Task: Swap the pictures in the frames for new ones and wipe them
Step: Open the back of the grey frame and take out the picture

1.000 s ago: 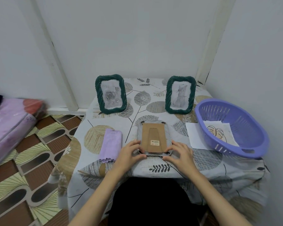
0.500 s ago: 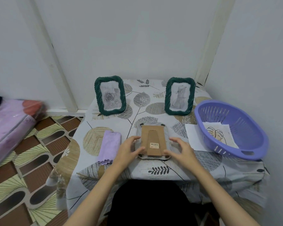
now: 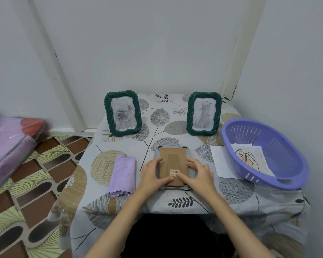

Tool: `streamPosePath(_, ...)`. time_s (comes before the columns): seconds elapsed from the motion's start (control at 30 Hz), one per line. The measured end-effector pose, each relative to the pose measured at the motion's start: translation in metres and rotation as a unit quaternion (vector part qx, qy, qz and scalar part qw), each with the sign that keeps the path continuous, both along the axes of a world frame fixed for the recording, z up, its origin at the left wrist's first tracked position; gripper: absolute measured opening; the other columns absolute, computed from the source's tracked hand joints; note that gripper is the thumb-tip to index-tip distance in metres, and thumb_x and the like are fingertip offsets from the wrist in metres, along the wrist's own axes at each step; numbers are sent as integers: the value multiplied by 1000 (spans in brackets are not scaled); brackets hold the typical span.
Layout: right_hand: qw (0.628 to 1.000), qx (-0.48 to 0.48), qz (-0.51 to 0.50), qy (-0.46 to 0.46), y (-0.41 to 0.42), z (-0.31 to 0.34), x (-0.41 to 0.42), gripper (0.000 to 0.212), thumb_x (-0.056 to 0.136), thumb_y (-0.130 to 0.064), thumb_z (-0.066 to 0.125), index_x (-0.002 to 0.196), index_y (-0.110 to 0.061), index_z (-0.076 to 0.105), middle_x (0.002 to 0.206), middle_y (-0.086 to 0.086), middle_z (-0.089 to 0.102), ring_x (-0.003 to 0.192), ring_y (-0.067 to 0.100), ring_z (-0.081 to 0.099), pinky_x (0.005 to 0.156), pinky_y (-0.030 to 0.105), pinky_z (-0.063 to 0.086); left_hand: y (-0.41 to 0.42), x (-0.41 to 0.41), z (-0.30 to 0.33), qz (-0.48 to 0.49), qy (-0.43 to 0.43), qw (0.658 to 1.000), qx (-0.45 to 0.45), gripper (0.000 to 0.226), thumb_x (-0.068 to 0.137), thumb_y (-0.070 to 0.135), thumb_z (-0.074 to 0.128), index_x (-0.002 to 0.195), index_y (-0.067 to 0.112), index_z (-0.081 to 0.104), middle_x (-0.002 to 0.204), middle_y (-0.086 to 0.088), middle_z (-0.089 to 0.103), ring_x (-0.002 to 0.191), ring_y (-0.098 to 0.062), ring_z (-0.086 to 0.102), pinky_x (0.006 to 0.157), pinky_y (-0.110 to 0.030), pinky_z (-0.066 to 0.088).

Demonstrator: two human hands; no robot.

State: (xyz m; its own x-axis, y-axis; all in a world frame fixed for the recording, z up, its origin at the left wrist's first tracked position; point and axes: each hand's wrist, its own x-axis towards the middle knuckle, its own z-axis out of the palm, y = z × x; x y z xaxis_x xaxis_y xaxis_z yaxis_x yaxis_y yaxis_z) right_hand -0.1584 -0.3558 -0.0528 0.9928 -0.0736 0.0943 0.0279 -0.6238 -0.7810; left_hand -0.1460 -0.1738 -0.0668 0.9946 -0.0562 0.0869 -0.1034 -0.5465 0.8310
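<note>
A grey frame lies face down near the table's front, its brown cardboard back with a barcode sticker facing up. My left hand grips its left edge, thumb on the lower back. My right hand rests on the right side, fingers over the sticker area. Two green woven frames stand upright at the back: one with a rose drawing, one with a cat drawing. A folded lilac cloth lies left of my left hand.
A purple plastic basket at the right holds a leaf drawing and sits partly on a white sheet. The leaf-patterned tablecloth covers the small table against the wall. A pink mattress lies on the floor at left.
Both hands have moved inward from the frame's lower corners onto the cardboard back; my right fingers now cover the sticker area. The frame has stayed flat in place.
</note>
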Motion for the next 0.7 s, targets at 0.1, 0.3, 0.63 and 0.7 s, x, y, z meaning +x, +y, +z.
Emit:
streamPosePath(0.1,1000,13,-1,2,1,0,1,56,68,-44,76,118,-38,51,107,-10,66,113,11,41,99,39,34,-1,-2,-1,11,-12,1000,-5,82,58,44,81,129,19,47,127,-4,48,126,-17,34,108,-30,28)
streamPosePath(0.3,997,76,-10,27,-3,-2,13,47,65,-34,77,103,-43,51,94,-10,67,106,18,58,93,40,45,-1,0,6,-1,-22,1000,11,72,66,32,81,128,21,48,121,1,51,118,-17,42,104,-38,34)
streamPosePath(0.63,998,58,8,5,-3,-12,13,46,54,-59,62,96,-64,45,95,-17,64,108,14,57,94,44,46,-8,3,18,-1,6,994,-112,71,53,15,89,110,34,51,119,-4,53,100,-20,61,82,-35,56)
streamPosePath(0.7,998,63,9,6,-4,-11,13,45,54,-59,63,95,-64,45,94,-18,64,108,14,57,94,44,46,-8,4,22,6,21,991,-133,80,55,11,88,123,24,48,115,3,54,90,-16,64,72,-27,57)
